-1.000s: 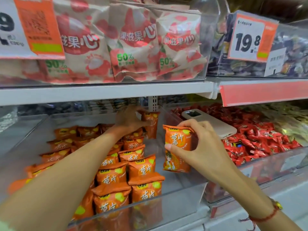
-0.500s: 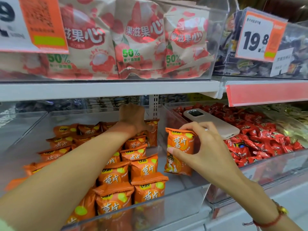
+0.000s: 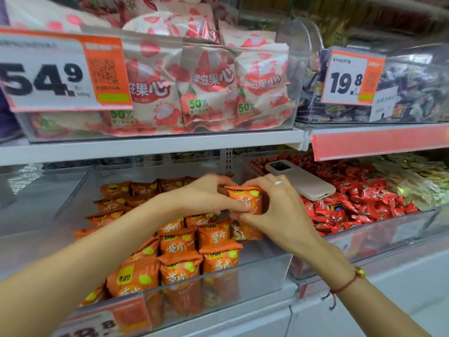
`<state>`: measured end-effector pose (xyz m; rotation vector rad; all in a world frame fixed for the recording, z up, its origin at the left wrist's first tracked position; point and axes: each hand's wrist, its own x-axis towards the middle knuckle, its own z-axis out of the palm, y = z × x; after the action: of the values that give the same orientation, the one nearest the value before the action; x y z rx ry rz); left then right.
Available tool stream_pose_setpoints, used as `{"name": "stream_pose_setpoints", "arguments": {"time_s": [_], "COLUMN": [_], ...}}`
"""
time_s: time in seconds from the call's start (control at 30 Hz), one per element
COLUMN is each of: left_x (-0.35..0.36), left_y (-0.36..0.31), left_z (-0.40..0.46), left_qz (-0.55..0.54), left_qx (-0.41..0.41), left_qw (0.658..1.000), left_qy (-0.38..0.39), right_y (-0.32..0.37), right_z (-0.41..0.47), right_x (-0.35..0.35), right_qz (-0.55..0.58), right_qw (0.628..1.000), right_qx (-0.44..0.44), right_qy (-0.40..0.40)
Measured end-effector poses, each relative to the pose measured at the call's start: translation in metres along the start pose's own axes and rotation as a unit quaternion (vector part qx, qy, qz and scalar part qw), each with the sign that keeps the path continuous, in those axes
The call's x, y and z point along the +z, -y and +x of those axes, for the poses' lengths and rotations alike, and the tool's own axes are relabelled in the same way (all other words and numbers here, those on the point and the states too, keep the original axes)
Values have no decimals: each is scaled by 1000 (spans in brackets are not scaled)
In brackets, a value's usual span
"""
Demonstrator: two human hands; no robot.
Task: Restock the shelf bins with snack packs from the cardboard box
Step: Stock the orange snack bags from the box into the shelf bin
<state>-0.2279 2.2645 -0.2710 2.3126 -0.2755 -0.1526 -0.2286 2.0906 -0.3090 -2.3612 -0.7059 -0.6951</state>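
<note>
An orange snack pack point(image 3: 247, 203) is held upright over the right side of the clear shelf bin point(image 3: 262, 273). My right hand point(image 3: 274, 210) grips it from the right, thumb under and fingers over its top. My left hand point(image 3: 206, 198) pinches its left edge. Rows of the same orange packs point(image 3: 179, 249) stand in the bin below and to the left. The cardboard box is out of view.
A beige phone point(image 3: 301, 181) lies on red wrapped candies point(image 3: 359, 205) in the bin to the right. The upper shelf holds a bin of lychee snack bags point(image 3: 209, 86) with price tags. A bin at the far left point(image 3: 29, 203) looks bare.
My left hand came forward from the back of the bin and met the pack in my right hand. The camera view shifted slightly upward.
</note>
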Motion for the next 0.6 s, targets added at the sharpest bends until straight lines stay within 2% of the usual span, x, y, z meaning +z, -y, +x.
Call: {"name": "stream_pose_setpoints", "arguments": {"time_s": [0.17, 0.27, 0.37, 0.47, 0.6], "left_x": [-8, -6, 4, 8, 8], "left_y": [10, 24, 36, 44, 57], "left_z": [11, 29, 49, 64, 76], "left_qz": [-9, 28, 124, 232, 279], "left_qx": [18, 36, 45, 59, 40], "left_qw": [991, 988, 977, 945, 929], "left_qy": [-129, -146, -166, -224, -241], "right_y": [-28, -40, -43, -44, -45], "right_z": [-13, -27, -31, -31, -32], "right_x": [-4, -2, 3, 5, 7], "right_qz": [-68, -14, -9, -19, -30], "right_qw": [997, 999, 999, 999, 998], "right_qx": [7, 44, 50, 51, 49], "right_qy": [40, 30, 10, 2, -2]}}
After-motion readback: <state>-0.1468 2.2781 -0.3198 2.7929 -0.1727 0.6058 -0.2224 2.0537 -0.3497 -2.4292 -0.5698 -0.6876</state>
